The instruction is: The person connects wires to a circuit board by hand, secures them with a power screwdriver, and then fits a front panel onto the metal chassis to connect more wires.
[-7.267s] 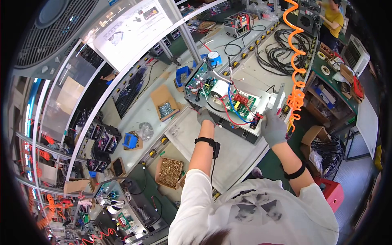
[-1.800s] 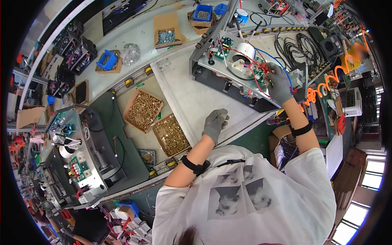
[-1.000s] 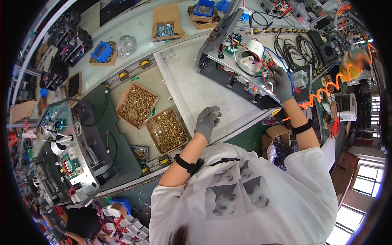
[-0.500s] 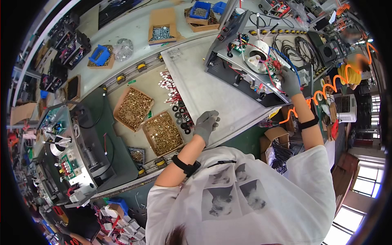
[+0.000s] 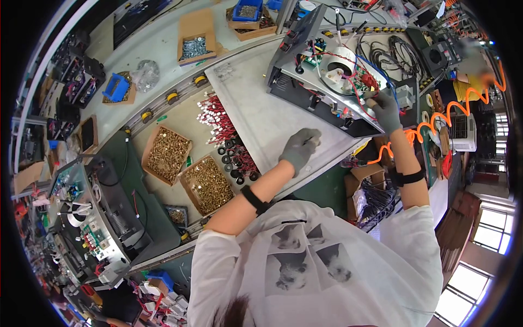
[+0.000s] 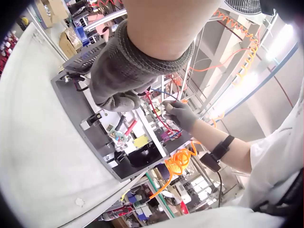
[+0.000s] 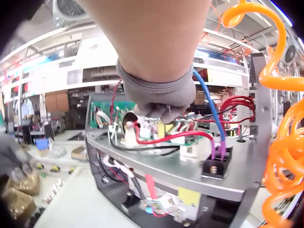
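My gloved left hand (image 5: 301, 148) hovers over the white board (image 5: 256, 98), fingers loosely curled, with nothing visible between them. To its right stands an open metal machine chassis (image 5: 327, 111) with circuit boards, a white round coil (image 5: 336, 64) and red, blue and black wires. My gloved right hand (image 5: 385, 110) reaches into the chassis beside a red part (image 5: 370, 82), its fingers bent down over the circuit board. In the right wrist view a thick red wire (image 7: 175, 136) runs just below those fingers; their tips are hidden, so I cannot tell what they hold.
Boxes of brass screws (image 5: 207, 185) lie left of the board, beside black rubber rings (image 5: 227, 158) and white connectors on red wires (image 5: 215, 117). Another open chassis (image 5: 103, 218) stands at far left. An orange coiled hose (image 5: 436, 122) hangs right.
The white board and chassis have slid rightward from the screw boxes, uncovering the connectors and rings. My left hand has moved right toward the chassis. My right hand stays at the red part.
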Available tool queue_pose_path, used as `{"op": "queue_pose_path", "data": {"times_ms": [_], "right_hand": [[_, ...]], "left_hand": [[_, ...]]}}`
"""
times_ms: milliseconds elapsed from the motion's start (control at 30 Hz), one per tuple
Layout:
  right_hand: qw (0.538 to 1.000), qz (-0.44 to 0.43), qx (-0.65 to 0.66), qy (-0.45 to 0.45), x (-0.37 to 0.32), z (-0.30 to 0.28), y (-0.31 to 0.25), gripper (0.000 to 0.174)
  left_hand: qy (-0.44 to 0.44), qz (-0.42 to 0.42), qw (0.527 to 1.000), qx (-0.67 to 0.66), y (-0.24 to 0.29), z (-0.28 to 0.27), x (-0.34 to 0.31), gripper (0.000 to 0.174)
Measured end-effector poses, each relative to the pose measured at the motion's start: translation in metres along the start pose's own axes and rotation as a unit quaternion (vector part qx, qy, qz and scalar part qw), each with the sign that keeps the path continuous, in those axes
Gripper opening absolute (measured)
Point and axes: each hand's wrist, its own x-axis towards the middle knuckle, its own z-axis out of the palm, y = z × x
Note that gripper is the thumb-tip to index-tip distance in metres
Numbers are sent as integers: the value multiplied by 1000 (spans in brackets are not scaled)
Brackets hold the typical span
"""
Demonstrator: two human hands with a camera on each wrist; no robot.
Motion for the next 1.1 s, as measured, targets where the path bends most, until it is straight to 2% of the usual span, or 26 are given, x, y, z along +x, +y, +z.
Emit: {"op": "queue_pose_path", "data": {"times_ms": [67,133,167,267,300,333,400,467,533,600,667,700,733,800,833,867,933,1100], "right_hand": [[1000,17,8,-1,-2,1,6,14],[999,40,-5,-13,-4,3,10,13],[998,42,52,-15,-10,7,-12,14],[995,52,83,-21,-17,11,-21,13],[998,51,22,-16,-17,9,-18,14],[998,52,23,-9,-17,6,-17,14],[997,-39,-57,-36,-23,6,-27,15],[992,-61,-99,-48,-20,2,-40,15],[963,-162,-216,-25,-19,-2,-40,15],[950,-169,-259,-43,-10,-10,-36,13],[917,-240,-318,-23,5,-23,-38,11],[904,-248,-349,-17,14,-29,-31,12],[906,-233,-354,-30,21,-32,-24,12],[897,-247,-362,-59,32,-35,-12,12],[897,-249,-359,-67,36,-36,-11,12],[885,-260,-376,-90,39,-36,-12,14],[873,-267,-392,-117,40,-37,-13,16],[836,-295,-444,-133,45,-35,-16,17]], "left_hand": [[-45,95,992,68,-8,21,37,21],[-31,95,995,30,8,51,65,21],[-14,94,995,-9,17,64,73,22],[-4,57,996,-62,44,88,82,21],[15,60,996,-59,43,92,84,18],[10,60,997,-55,40,95,86,18],[9,43,992,-121,26,94,89,13],[-15,40,985,-168,18,97,93,13],[-22,-3,981,-191,15,98,97,14],[-32,-18,984,-175,15,97,104,12],[68,-113,989,-67,14,95,116,13],[134,-104,983,70,-43,90,152,20],[138,-106,982,67,-47,86,165,20],[176,-196,959,109,-45,79,178,21],[156,-148,976,33,-44,78,181,20],[160,-152,975,29,-45,79,180,20],[175,-231,943,-162,3,88,158,17],[109,-280,924,-238,11,82,160,15]]}}
